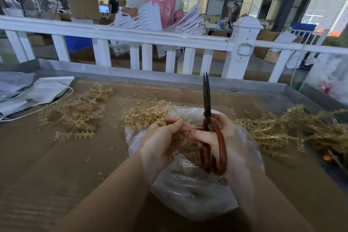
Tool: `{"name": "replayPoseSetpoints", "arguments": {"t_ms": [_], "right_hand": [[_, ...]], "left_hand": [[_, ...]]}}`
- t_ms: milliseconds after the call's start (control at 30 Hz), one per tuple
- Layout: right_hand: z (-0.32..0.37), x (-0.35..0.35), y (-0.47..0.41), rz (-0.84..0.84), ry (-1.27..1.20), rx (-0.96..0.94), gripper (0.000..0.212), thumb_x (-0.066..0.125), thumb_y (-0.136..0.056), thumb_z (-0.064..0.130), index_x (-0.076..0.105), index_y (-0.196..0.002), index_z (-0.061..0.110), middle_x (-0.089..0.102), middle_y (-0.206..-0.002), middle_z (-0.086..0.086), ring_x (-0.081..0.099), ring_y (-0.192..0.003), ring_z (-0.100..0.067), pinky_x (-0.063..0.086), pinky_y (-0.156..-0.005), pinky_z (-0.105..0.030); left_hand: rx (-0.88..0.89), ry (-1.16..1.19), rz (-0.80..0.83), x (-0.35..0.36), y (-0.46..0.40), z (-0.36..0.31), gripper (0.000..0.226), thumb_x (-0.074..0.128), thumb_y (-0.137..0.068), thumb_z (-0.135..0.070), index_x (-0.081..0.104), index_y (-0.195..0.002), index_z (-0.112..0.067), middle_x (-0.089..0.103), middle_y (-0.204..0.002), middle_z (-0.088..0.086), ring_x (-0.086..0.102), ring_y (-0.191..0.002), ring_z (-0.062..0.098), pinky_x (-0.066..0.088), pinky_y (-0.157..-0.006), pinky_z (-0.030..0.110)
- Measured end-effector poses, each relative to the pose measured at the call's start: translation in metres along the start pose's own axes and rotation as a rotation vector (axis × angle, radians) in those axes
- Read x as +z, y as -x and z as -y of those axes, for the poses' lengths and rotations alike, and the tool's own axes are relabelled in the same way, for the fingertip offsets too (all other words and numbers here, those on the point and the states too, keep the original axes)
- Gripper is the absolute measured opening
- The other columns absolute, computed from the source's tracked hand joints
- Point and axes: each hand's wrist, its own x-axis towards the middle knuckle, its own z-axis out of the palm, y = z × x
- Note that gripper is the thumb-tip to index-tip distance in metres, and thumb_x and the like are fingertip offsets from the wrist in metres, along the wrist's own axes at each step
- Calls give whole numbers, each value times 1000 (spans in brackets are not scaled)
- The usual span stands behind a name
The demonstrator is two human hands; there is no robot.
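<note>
My right hand [224, 137] grips a pair of scissors [207, 103] with red-brown loop handles, the dark blades closed and pointing up and away. My left hand [162, 137] pinches a thin stem of a beige plastic sprig [146, 113] that fans out to the upper left. Both hands meet over an open clear plastic bag [188, 190] that holds several small beige cut pieces. My right fingertips touch the stem next to my left fingers.
Loose beige sprigs [79, 111] lie at left, a bigger heap of sprigs [301, 128] at right, all on a cardboard-lined table [56, 165]. White bags [37, 92] sit far left. A white fence [131, 37] runs behind; a person [163, 2] stands beyond it holding white sheets.
</note>
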Motion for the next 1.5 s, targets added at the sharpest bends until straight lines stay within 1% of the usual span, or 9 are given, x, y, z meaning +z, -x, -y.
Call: {"name": "replayPoseSetpoints", "arguments": {"t_ms": [100, 267, 567, 700, 933, 1067, 1200, 1400, 1500], "right_hand": [[-1, 0, 0, 15, -30, 5, 49, 82, -66, -3, 56, -100, 21, 69, -60, 2, 57, -43, -9, 45, -44, -17], [-1, -2, -1, 26, -51, 12, 49, 82, -65, -1, 56, -100, 22, 67, -57, 6, 60, -47, -9, 46, -46, -19], [1, 2, 2, 20, -23, -31, 47, 85, -65, 7, 58, -99, 25, 69, -62, 9, 64, -51, -11, 50, -52, -23], [3, 5, 3, 11, -34, -51, 47, 85, -64, 7, 58, -97, 27, 72, -73, 1, 71, -70, -20, 57, -62, -28], [4, 6, 5, 42, -62, -16, 46, 81, -69, 1, 57, -102, 21, 72, -68, 3, 70, -68, -27, 49, -47, -20], [4, 6, 6, 21, -124, -3, 42, 78, -71, -3, 57, -99, 21, 70, -63, 2, 64, -54, -16, 46, -44, -18], [4, 4, 6, 1, -126, -13, 45, 80, -68, -1, 58, -101, 20, 67, -57, 4, 57, -42, -8, 45, -42, -17], [5, 3, 9, -25, -8, -31, 46, 83, -68, 8, 58, -105, 21, 71, -70, 3, 67, -63, -12, 54, -58, -22], [17, -2, 18, -5, 276, -162, 40, 84, -70, 26, 60, -101, 23, 66, -75, 12, 62, -68, 13, 43, -60, -1]], "left_hand": [[-5, -16, 11, 0, 1, -1, 8, 63, -88, -9, 64, -90, -1, 69, -63, 5, 67, -55, 11, 53, -50, 19], [1, 1, 102, -1, 7, -6, 10, 72, -69, -6, 68, -78, -6, 70, -71, 8, 68, -61, 14, 53, -52, 22], [75, -26, 21, 4, 9, -6, 4, 66, -84, -3, 62, -82, -5, 68, -61, 5, 67, -53, 14, 51, -46, 20], [99, 12, 16, 6, 11, -6, 7, 65, -83, -2, 63, -77, -4, 67, -58, 6, 66, -51, 15, 51, -45, 21], [248, -68, -17, 4, 9, -6, 25, 62, -84, 7, 50, -76, -13, 61, -66, 5, 60, -56, 15, 52, -53, 27], [224, -120, 51, 4, 9, -10, 17, 60, -85, 7, 67, -79, -7, 67, -69, 6, 64, -59, 15, 52, -53, 23], [196, -98, 149, 0, 10, -12, 26, 71, -64, 11, 71, -86, -3, 71, -74, 12, 70, -65, 24, 56, -59, 25], [273, -123, 77, -1, 7, -8, 29, 69, -65, 20, 70, -77, -6, 70, -67, 7, 69, -64, 19, 55, -57, 24], [262, -83, 45, -6, 4, -11, 28, 68, -66, 19, 69, -80, -5, 70, -69, 8, 69, -64, 20, 55, -56, 23]]}}
